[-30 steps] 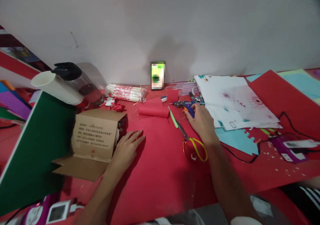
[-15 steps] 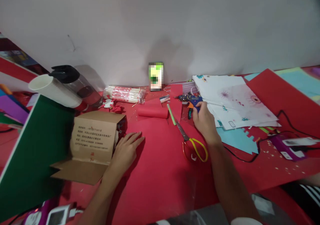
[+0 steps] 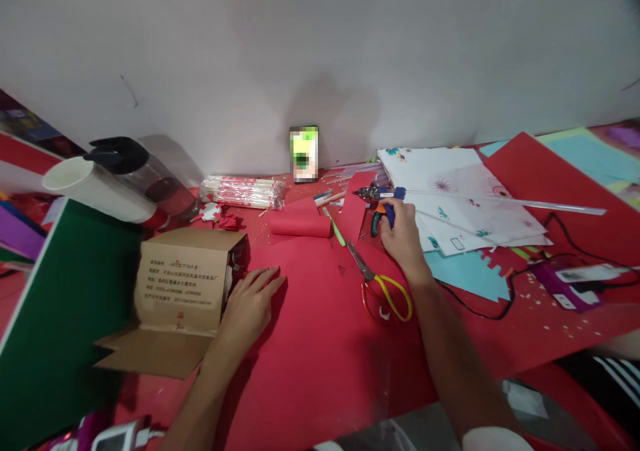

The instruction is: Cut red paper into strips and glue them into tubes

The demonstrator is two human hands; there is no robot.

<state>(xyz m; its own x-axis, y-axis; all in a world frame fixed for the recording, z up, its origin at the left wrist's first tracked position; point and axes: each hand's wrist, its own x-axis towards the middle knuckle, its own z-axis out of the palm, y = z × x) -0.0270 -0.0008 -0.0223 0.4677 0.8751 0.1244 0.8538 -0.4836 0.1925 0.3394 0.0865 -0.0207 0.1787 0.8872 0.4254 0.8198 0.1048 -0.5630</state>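
My right hand (image 3: pixel 403 237) is wrapped round the handle of a blue glue gun (image 3: pixel 399 193). Its nozzle points left, and a long clear glue stick (image 3: pixel 545 204) juts from its back, over printed white sheets. My left hand (image 3: pixel 253 304) lies flat, fingers stretched, on a large red sheet of paper (image 3: pixel 310 337). Between the hands rest scissors (image 3: pixel 369 274) with yellow and red handles, their tip close to a thin green stick-like piece (image 3: pixel 334 226). A roll of red paper (image 3: pixel 300 224) lies beyond the sheet.
An open cardboard box (image 3: pixel 177 277) stands beside my left hand, with a green board (image 3: pixel 65 324) further left. Behind are a paper cup (image 3: pixel 100 187), a pitcher (image 3: pixel 150 177) and wrapped sticks (image 3: pixel 243 191). A purple power strip (image 3: pixel 565 287) and black cords lie right.
The glue gun has tilted or lifted slightly in my right hand, and its long clear stick now shows behind it. My left hand stays flat. The view has shifted slightly.
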